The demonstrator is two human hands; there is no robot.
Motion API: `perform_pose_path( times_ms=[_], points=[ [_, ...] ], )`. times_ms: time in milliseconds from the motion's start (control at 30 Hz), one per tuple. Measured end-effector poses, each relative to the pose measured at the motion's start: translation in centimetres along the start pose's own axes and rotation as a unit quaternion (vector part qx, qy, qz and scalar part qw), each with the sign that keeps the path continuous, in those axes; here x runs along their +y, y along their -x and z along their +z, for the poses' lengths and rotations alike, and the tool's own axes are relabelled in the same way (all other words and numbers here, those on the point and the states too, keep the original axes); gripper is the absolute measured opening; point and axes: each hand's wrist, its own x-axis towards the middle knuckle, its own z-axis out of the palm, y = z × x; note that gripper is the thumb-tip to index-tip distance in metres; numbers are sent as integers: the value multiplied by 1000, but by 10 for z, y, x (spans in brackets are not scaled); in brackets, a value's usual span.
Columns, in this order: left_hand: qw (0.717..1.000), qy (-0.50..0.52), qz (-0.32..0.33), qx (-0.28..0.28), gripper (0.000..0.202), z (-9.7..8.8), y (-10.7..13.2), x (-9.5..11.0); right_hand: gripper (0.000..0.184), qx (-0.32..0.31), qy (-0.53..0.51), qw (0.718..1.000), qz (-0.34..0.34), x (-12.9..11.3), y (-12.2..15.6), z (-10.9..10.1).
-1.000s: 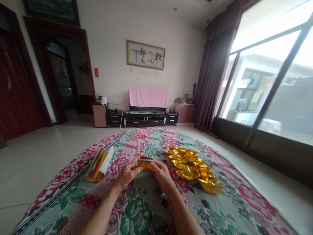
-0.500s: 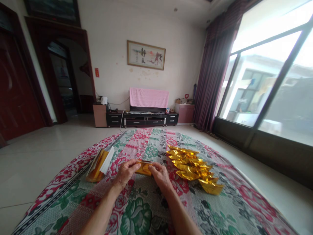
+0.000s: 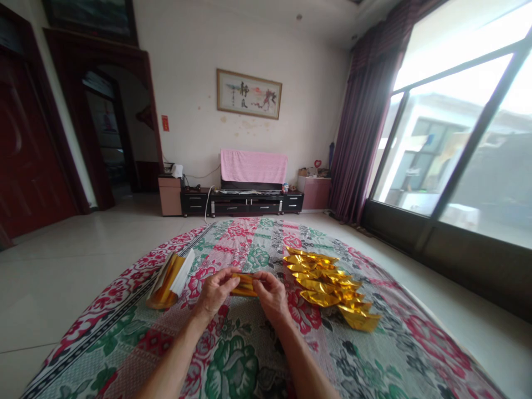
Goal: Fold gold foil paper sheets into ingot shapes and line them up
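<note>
Between my two hands a folded strip of gold foil paper (image 3: 244,286) is stretched sideways above the tablecloth. My left hand (image 3: 215,292) pinches its left end with thumb and fingers. The right end is pinched by my right hand (image 3: 271,292). To the right lie several folded gold foil ingots (image 3: 322,284), shaped like little boats and set close together in overlapping rows. Off to the left rests a curled stack of gold foil paper sheets (image 3: 171,281), its white backing showing along one side.
A floral tablecloth (image 3: 233,354) in red, green and grey covers the round table. Beyond it, across the tiled floor, stands a low black TV cabinet (image 3: 249,206) with a pink cloth (image 3: 253,165) above it. Large windows (image 3: 449,127) and a purple curtain (image 3: 361,133) are on the right.
The fingers of my right hand have shifted slightly on the paper's right end, and the strip's upper edge has turned a little. The ingots and the stack look the same.
</note>
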Motion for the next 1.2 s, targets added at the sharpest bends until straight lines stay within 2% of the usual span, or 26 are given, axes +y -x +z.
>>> perform_pose_path(
  times_ms=[200,567,1200],
  points=[
    [1000,25,0,-12,63,0,-2,-3,18,8,-7,1000,-10,8,-2,-1],
    [1000,10,-15,-2,61,-2,-4,-6,37,17,-25,999,12,13,-3,-1],
    [1000,11,-13,8,57,1,-1,-2,44,19,-11,1000,22,8,-2,-4]
  ],
)
